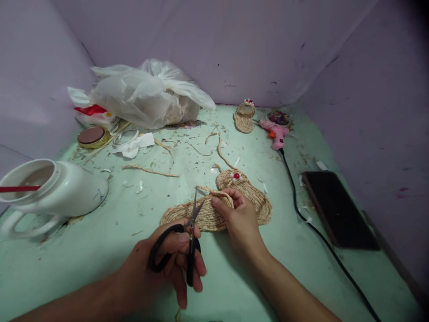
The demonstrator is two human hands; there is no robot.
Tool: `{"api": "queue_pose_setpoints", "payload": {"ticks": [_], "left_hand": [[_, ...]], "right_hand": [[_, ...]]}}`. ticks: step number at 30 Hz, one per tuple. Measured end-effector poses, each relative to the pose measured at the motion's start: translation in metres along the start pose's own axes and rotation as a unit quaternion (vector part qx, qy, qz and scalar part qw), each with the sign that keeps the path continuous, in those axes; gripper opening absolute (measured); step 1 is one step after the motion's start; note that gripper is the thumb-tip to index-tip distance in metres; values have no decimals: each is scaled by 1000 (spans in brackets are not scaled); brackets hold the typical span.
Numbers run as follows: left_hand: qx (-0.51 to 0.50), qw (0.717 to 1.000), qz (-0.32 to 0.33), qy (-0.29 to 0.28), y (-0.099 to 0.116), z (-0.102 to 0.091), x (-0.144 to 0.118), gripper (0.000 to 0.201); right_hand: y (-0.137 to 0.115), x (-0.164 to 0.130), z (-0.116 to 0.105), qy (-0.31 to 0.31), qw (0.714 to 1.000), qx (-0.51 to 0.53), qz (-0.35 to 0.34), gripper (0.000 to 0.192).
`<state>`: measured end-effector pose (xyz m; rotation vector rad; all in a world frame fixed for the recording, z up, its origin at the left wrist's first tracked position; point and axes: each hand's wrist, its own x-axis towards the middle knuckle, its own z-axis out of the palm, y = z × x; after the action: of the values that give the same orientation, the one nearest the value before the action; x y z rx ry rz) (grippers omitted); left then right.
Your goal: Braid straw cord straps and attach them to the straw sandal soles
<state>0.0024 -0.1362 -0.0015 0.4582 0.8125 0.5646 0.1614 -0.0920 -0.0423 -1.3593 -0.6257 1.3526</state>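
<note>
My left hand [161, 268] grips black-handled scissors [191, 232], blades slightly apart and pointing up at a loose braided-straw strap end [214, 193]. My right hand [239, 214] pinches that strap against a woven straw slipper sole [187, 214] lying flat on the green surface. Partly under my right hand, a second woven slipper [254, 192] with a red and white bead decoration lies just behind it.
A white jug [56, 188] lies on its side at left. Behind are a crumpled plastic bag [147, 94], a tape roll [92, 136], loose straw cords [150, 170], another small straw slipper [244, 117], a pink glue gun [276, 132] with black cable, and a dark phone [337, 208] at right.
</note>
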Motion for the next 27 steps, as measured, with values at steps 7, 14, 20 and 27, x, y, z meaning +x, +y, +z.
{"api": "queue_pose_setpoints", "payload": {"ticks": [7,14,20,27], "left_hand": [[-4,1000,-7,14,-2,1,5,29],[26,1000,-7,9,-1,-1,6,28],[-56,998,11,-32,-3,-6,11,28],[-108,991,36,-73,-8,-6,19,33]], "right_hand": [[2,1,0,4,1000,-13,-1,24],[3,-2,0,3,999,-31,-27,20],[1,-5,2,7,997,-47,-62,15],[0,-5,2,1,996,-59,-60,16]]}}
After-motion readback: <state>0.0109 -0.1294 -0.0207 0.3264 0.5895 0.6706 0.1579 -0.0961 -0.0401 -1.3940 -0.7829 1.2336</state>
